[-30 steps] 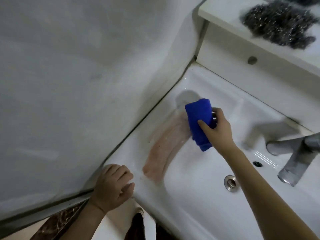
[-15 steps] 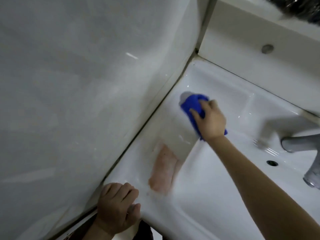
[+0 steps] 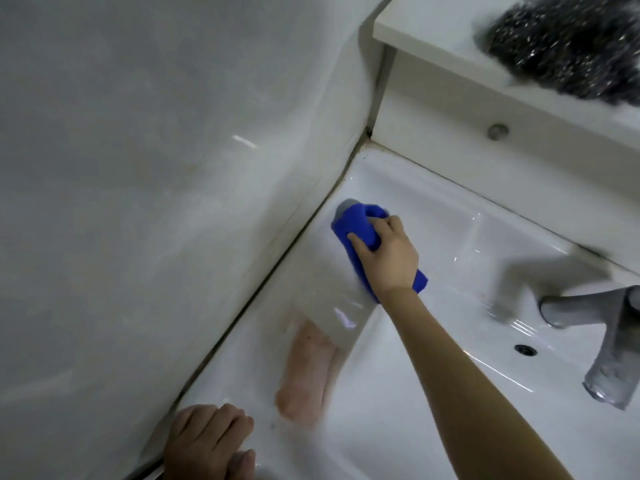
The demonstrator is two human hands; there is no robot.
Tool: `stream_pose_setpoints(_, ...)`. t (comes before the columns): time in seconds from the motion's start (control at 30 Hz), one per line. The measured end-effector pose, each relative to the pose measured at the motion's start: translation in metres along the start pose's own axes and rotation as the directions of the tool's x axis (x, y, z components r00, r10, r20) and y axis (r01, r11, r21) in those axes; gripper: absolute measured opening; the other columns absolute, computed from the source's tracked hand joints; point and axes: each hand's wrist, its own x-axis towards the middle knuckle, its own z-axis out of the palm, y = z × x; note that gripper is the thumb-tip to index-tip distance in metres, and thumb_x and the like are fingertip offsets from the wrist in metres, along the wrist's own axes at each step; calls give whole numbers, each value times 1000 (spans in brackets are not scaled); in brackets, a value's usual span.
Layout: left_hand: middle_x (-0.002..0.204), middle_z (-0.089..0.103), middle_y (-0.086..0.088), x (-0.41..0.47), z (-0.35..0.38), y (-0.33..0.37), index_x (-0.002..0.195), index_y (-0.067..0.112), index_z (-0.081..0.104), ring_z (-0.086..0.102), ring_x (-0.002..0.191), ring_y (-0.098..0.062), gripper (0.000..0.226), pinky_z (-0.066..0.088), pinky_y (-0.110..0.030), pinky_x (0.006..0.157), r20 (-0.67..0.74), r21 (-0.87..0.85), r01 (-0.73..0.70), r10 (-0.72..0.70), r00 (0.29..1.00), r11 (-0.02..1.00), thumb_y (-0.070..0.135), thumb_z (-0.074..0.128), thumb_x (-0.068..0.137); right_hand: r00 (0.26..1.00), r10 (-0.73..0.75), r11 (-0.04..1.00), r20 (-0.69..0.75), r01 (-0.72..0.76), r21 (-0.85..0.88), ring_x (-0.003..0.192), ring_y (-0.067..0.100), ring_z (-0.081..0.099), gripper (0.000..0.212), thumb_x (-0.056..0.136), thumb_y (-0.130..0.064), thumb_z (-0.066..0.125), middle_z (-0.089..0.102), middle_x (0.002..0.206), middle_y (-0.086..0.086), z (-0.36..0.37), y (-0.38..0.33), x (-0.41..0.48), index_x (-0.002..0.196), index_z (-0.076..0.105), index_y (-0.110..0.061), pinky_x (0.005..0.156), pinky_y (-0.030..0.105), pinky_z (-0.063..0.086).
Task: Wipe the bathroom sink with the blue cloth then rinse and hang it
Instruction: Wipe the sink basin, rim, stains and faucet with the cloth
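My right hand [image 3: 389,258] grips the bunched blue cloth [image 3: 356,226] and presses it on the flat left rim of the white sink [image 3: 450,237], close to the wall. My left hand [image 3: 207,441] rests with curled fingers on the sink's front left corner and holds nothing that I can see. A pinkish patch [image 3: 306,375], which looks like my arm's reflection, shows on the wet rim between the two hands.
A grey metal faucet [image 3: 609,341] stands at the right, with the overflow hole [image 3: 524,349] below it. A white shelf [image 3: 433,26] above the sink carries a steel wool scourer [image 3: 568,50]. A glossy grey wall [image 3: 156,168] runs along the left.
My right hand has pushed the cloth away from the basin and onto the far left rim. My left hand has stayed on the front corner. The view has shifted slightly.
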Motion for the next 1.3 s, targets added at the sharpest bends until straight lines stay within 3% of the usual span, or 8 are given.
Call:
stream_pose_setpoints(0.23,63,63,3,2,-2,1,59,22,66,43,63,-19,44,34,-36,63,16,-12,-10,10,1000,1000,39,33,84,909,-359,933,213,356,53,86,23,63,42,88,-54,55,63,101,0,-7,5,-62,109,69,-21,65,34,52)
stream_pose_setpoints(0.37,67,65,-1,-2,-3,0,64,20,69,46,64,-22,46,34,-37,63,31,-26,-27,28,999,999,39,33,86,998,-52,993,-35,48,-106,86,28,61,37,92,-44,59,58,112,5,0,8,10,115,65,-16,63,31,44)
stream_pose_setpoints(0.47,71,65,-3,-3,-9,-1,70,17,70,47,67,-23,48,34,-37,63,109,-52,-16,21,994,999,40,33,90,997,79,997,5,-79,0,78,24,59,26,94,-39,58,56,106,1,21,-42,-31,103,61,-15,60,29,37)
stream_pose_setpoints(0.67,74,64,-5,-7,-11,0,76,17,67,48,68,-26,48,33,-37,63,162,-45,24,-16,987,999,42,30,93,831,-495,868,253,481,120,79,26,65,35,88,-40,61,66,103,6,3,-29,-138,110,69,-13,59,30,52)
stream_pose_setpoints(0.8,72,62,-5,-5,-11,0,72,16,66,49,62,-27,49,33,-37,61,146,-29,14,-10,989,999,41,29,93,996,-63,994,68,69,-84,86,32,62,36,92,-43,57,59,110,9,5,-9,-35,112,65,-15,63,32,42)
stream_pose_setpoints(0.9,71,62,-6,-5,-10,0,73,15,65,49,60,-28,49,34,-37,61,135,-38,25,-20,991,999,41,29,93,997,70,996,19,-69,-58,84,28,60,32,93,-39,58,56,113,6,17,-33,-49,110,61,-12,61,31,36)
stream_pose_setpoints(1.13,71,59,-5,0,-19,4,76,14,63,42,67,-21,33,29,-36,65,161,-66,71,-60,985,995,35,40,87,773,-561,827,297,536,169,78,30,66,39,81,-40,73,66,100,9,2,-31,-155,108,70,-13,57,29,50)
stream_pose_setpoints(1.3,89,65,-7,-2,-36,-5,88,9,65,53,86,-23,24,41,-31,90,214,-176,61,-22,977,983,30,53,88,997,24,998,72,-20,-58,86,31,60,37,94,-43,53,55,115,8,14,-22,-46,113,60,-12,64,33,40)
